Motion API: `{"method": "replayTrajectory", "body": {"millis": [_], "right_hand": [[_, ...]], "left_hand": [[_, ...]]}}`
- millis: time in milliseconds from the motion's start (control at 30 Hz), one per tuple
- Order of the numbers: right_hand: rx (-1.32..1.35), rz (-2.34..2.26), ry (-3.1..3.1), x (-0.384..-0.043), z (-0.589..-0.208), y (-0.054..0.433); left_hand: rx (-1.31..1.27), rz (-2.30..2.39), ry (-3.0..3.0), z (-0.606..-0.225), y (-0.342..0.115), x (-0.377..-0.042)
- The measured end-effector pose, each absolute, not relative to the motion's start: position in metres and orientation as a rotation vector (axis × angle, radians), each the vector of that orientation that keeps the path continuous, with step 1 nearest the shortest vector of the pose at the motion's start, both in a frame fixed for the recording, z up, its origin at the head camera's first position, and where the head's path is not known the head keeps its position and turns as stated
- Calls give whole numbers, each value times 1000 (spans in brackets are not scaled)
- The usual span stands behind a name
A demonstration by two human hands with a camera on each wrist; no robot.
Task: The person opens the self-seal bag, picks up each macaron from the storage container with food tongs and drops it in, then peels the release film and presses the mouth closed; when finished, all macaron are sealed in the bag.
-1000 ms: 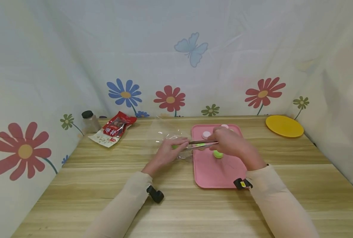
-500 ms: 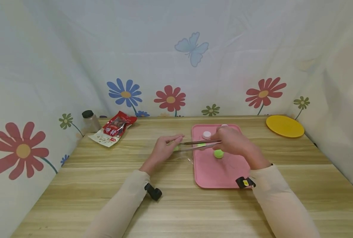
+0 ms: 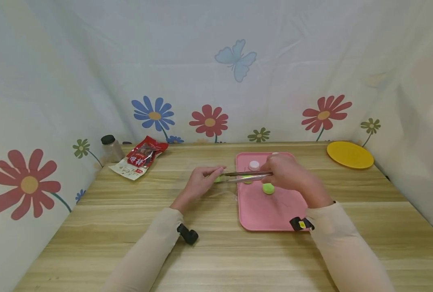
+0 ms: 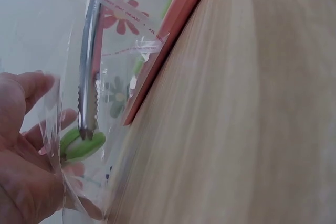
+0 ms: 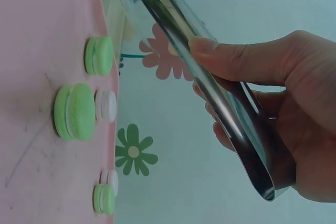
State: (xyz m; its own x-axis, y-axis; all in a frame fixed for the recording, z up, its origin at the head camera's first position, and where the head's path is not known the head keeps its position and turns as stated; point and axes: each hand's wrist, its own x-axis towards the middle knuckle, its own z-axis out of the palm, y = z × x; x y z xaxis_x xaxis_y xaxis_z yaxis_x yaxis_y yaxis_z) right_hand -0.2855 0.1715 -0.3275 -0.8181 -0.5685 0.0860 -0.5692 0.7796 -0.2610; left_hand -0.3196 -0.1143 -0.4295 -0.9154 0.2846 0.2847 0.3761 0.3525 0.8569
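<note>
My left hand [image 3: 199,183] holds a clear plastic bag [image 4: 126,11] with a printed strip near its mouth, left of the pink tray [image 3: 267,217]. In my right hand [image 3: 283,174], above the tray, I grip metal tongs [image 4: 89,59] between thumb and fingers. The tongs reach leftward into the bag, and their toothed tips are at a green macaron [image 4: 83,148] inside, beside my left fingers. Several macarons lie on the tray, among them a green macaron [image 5: 79,111] and a pale pink macaron [image 3: 254,165]. My right hand hides part of the tray's far end.
A red and white snack packet [image 3: 140,158] and a dark-lidded jar [image 3: 112,149] are at the back left of the wooden table [image 3: 216,255]. A yellow plate [image 3: 349,155] lies at the back right. A flower-printed curtain [image 3: 274,81] hangs behind the table.
My left hand has shifted slightly left, and the bag no longer stands up behind it. My right hand has moved a little right with the tongs. In the last half second both hands barely moved.
</note>
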Motion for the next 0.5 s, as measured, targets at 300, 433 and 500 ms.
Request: {"method": "replayTrajectory", "body": {"millis": [300, 433, 500], "right_hand": [[1098, 353, -2865, -285, -333, 161], [1121, 340, -2856, -284, -334, 159], [1131, 327, -2848, -284, -334, 158]], "left_hand": [[-631, -1629, -2533, -431, -114, -321], [-641, -1615, -2524, -428, -113, -319], [-667, -1598, -2512, -426, -112, -318]]}}
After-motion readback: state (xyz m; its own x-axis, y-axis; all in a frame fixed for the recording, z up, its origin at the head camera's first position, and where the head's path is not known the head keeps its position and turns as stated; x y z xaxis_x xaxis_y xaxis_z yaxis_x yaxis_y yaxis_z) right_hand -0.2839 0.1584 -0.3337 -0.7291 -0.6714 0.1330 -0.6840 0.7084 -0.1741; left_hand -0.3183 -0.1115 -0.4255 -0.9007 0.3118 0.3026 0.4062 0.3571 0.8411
